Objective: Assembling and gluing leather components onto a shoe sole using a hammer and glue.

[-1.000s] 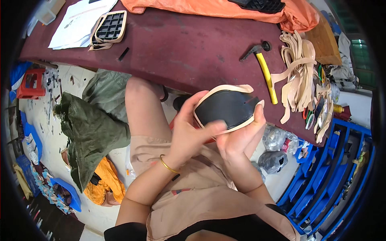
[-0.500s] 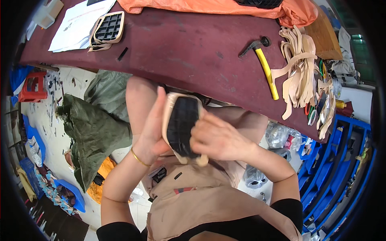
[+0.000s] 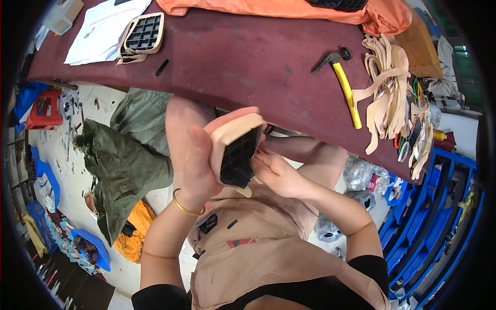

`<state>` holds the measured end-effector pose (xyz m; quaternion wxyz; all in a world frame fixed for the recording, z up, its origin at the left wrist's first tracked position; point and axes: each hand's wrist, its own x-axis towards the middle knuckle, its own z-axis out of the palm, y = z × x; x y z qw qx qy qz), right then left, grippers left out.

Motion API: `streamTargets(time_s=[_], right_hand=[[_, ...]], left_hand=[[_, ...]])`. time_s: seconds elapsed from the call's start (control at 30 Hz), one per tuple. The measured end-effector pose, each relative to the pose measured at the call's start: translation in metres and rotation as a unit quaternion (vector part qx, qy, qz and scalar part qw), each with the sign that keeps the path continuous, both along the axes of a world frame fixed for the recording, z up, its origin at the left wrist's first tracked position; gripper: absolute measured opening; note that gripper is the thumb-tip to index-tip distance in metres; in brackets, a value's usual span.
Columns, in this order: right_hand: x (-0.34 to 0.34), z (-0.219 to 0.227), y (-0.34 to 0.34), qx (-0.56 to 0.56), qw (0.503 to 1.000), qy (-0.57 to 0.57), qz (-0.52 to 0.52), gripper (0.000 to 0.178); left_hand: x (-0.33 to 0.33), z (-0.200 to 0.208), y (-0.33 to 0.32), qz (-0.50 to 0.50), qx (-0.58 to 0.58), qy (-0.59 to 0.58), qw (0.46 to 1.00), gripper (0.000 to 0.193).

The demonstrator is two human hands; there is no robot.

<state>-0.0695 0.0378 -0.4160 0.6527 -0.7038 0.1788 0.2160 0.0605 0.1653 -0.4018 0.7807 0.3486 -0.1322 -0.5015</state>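
Above my lap, my left hand grips a black block with a beige band around its edge. The block is tilted, so the beige side and a pinkish layer at its top end show. A pale strip end pokes out at its lower end. My right hand has its fingers curled against the block's right side; the fingertips are partly hidden. On the table lies a similar black gridded piece with a beige rim, its strip end loose.
The dark red table holds a yellow-handled hammer, a heap of beige strips, papers and an orange sheet. A blue rack stands right. Green sacking and a red stool are left.
The block has tipped over, so its beige side and pinkish top end now face me. My right hand has slid slightly lower and rightward along its edge.
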Motion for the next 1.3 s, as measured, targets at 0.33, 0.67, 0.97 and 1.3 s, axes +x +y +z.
streamTargets(time_s=[0.33,0.67,0.97,1.3], right_hand=[[-0.015,0.0,-0.004,0.247,0.967,-0.032,-0.056,0.018],[0.025,0.036,0.009,-0.198,0.973,-0.112,-0.039,0.033],[0.007,-0.004,0.029,-0.366,0.862,-0.336,-0.103,0.036],[0.002,0.0,-0.004,-0.152,0.91,-0.26,-0.285,0.022]], left_hand=[[0.014,-0.004,-0.003,0.042,-0.092,0.156,0.983,0.097],[0.023,-0.013,-0.018,0.065,0.03,0.286,0.956,0.074],[0.022,-0.059,-0.027,0.053,-0.088,0.2,0.974,0.056],[-0.029,-0.022,-0.008,-0.114,0.142,-0.071,0.981,0.024]])
